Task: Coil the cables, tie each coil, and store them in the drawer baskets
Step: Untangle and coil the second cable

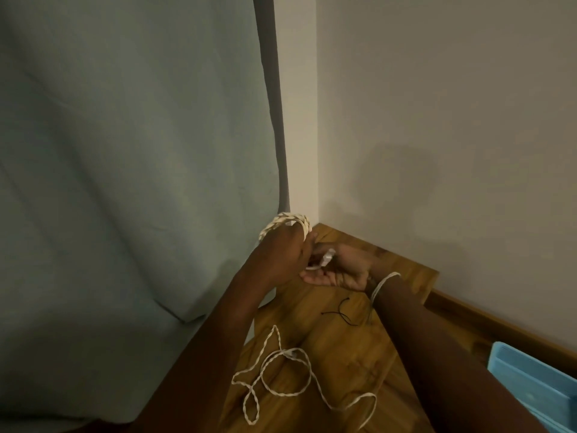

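Note:
A white braided cable is wound in a coil [285,222] around the fingers of my left hand [285,250], held up above the far corner of the wooden table [349,348]. My right hand [338,267] is close beside it, palm up, pinching the cable's white plug end [327,257]. The rest of the white cable [274,376] lies in loose loops on the table near me, and a strand runs over my right wrist. A thin black tie [338,310] lies on the wood below my hands.
A grey-green curtain [134,157] hangs on the left down to the table's edge. Pale walls meet at the corner behind the table. A blue plastic basket [534,379] stands at the lower right, past a wooden skirting board.

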Action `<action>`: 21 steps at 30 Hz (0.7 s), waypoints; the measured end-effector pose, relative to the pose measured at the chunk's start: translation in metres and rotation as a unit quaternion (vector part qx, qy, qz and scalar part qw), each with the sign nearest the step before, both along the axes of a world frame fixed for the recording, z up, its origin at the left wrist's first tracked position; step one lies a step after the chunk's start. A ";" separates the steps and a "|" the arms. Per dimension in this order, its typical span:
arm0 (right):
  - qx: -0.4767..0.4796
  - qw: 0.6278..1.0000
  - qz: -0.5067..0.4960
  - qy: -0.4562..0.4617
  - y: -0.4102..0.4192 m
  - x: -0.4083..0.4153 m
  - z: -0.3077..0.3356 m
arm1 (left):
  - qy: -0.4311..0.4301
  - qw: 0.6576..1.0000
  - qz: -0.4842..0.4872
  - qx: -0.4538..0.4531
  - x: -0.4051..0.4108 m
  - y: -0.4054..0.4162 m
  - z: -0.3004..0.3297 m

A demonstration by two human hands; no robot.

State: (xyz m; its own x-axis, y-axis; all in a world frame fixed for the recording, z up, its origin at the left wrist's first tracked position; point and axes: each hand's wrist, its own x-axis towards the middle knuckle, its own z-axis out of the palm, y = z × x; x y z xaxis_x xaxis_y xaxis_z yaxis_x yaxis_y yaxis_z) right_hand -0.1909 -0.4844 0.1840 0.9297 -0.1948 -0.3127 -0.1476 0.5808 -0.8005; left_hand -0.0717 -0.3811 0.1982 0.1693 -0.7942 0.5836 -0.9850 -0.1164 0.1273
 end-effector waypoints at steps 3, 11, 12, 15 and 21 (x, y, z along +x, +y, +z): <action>-0.082 0.995 -0.059 0.015 0.003 0.006 0.008 | 0.001 1.000 0.028 -0.002 0.008 0.000 -0.007; -0.028 0.989 -0.032 -0.142 -0.006 -0.006 0.025 | 0.373 0.927 -0.022 0.026 0.019 0.014 -0.019; -0.056 0.984 -0.039 -0.165 -0.005 -0.006 0.024 | 0.444 0.895 -0.029 0.024 0.019 0.015 -0.019; -0.300 0.929 -0.058 -0.211 0.002 -0.004 0.023 | 0.629 0.769 -0.115 0.004 0.020 0.016 -0.021; -0.681 0.703 -0.090 -0.182 0.019 0.006 0.035 | 0.760 0.585 -0.280 0.029 0.024 0.026 -0.013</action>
